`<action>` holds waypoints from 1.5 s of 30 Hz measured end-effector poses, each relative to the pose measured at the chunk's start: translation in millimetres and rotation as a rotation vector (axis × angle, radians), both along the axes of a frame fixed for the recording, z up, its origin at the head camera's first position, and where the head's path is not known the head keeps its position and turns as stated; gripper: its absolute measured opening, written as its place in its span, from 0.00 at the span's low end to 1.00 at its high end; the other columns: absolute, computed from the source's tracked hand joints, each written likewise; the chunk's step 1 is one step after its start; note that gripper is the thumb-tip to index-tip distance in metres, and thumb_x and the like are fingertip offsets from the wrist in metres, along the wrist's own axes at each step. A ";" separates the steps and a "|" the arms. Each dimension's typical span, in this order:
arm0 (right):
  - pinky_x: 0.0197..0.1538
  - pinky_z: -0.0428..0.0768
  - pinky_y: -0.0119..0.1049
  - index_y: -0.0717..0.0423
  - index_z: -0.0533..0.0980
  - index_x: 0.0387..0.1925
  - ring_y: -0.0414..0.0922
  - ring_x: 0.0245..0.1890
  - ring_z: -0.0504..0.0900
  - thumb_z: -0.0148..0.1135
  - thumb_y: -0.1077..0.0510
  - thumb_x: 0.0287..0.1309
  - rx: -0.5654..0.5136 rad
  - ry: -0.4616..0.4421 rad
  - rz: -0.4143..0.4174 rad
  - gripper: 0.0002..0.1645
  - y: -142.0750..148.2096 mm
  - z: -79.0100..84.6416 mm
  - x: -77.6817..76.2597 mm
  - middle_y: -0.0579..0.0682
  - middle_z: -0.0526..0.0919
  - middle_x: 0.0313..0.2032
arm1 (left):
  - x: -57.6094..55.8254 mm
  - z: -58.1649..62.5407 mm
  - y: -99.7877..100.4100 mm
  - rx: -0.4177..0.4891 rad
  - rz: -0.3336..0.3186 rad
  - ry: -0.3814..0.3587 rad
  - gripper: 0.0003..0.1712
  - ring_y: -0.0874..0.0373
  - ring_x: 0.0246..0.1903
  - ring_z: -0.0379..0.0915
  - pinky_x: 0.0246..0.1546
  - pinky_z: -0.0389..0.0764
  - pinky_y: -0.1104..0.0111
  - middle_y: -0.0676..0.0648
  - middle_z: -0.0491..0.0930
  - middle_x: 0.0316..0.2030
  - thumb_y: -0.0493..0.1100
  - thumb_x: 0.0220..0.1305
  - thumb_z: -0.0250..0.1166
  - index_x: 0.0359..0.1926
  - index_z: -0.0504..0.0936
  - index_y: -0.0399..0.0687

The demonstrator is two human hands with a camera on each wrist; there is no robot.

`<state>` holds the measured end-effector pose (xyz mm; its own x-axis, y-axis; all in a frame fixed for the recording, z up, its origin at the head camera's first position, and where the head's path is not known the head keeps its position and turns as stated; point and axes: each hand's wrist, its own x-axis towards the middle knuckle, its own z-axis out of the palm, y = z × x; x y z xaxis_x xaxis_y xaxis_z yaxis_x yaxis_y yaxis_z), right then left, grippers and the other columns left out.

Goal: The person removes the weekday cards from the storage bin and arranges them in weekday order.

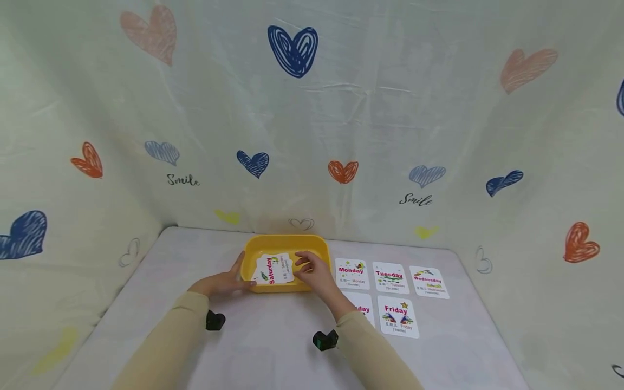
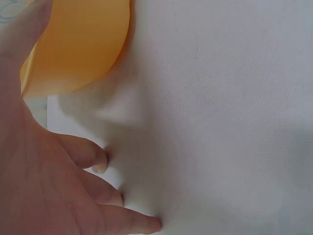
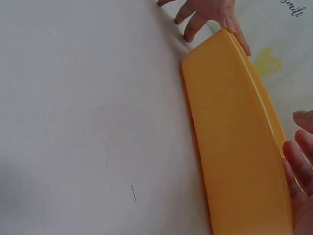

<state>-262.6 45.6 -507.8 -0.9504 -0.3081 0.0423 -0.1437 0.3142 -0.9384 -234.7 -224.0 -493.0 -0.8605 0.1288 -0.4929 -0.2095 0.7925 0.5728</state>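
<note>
A yellow plastic bin (image 1: 287,288) stands near the back of the table in the head view. Inside it lie white cards, the top one a Saturday card (image 1: 275,269) turned sideways. My left hand (image 1: 221,283) rests at the bin's left end, thumb on the rim; the left wrist view shows its other fingers spread, several fingertips on the tabletop. Over the right part of the bin is my right hand (image 1: 317,274), its fingers loosely bent near the Saturday card. In the right wrist view those fingers (image 3: 298,159) show at the rim with nothing between them.
Right of the bin lie a Monday card (image 1: 352,274), a Tuesday card (image 1: 391,278) and a Wednesday card (image 1: 429,282) in a row. Below are a Friday card (image 1: 398,317) and another card (image 1: 361,304) partly hidden by my right arm. A heart-printed curtain (image 1: 312,119) hangs behind.
</note>
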 end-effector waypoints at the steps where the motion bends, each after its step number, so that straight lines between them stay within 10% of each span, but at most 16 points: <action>1: 0.42 0.81 0.31 0.57 0.74 0.59 0.44 0.39 0.78 0.68 0.66 0.57 0.007 0.003 -0.002 0.27 -1.3 -0.6 -1.5 0.54 0.79 0.44 | 0.2 0.0 0.3 -0.001 0.002 -0.001 0.65 0.24 0.66 0.49 0.62 0.51 0.32 0.27 0.43 0.72 0.68 0.61 0.60 0.75 0.23 0.47; 45: 0.67 0.59 0.58 0.40 0.69 0.66 0.55 0.62 0.62 0.77 0.58 0.47 0.293 -0.329 0.156 0.44 -20.9 -15.6 -53.9 0.54 0.60 0.68 | 2.6 4.3 4.4 -0.006 0.031 0.003 0.64 0.24 0.65 0.50 0.61 0.53 0.32 0.27 0.46 0.72 0.66 0.61 0.62 0.75 0.25 0.49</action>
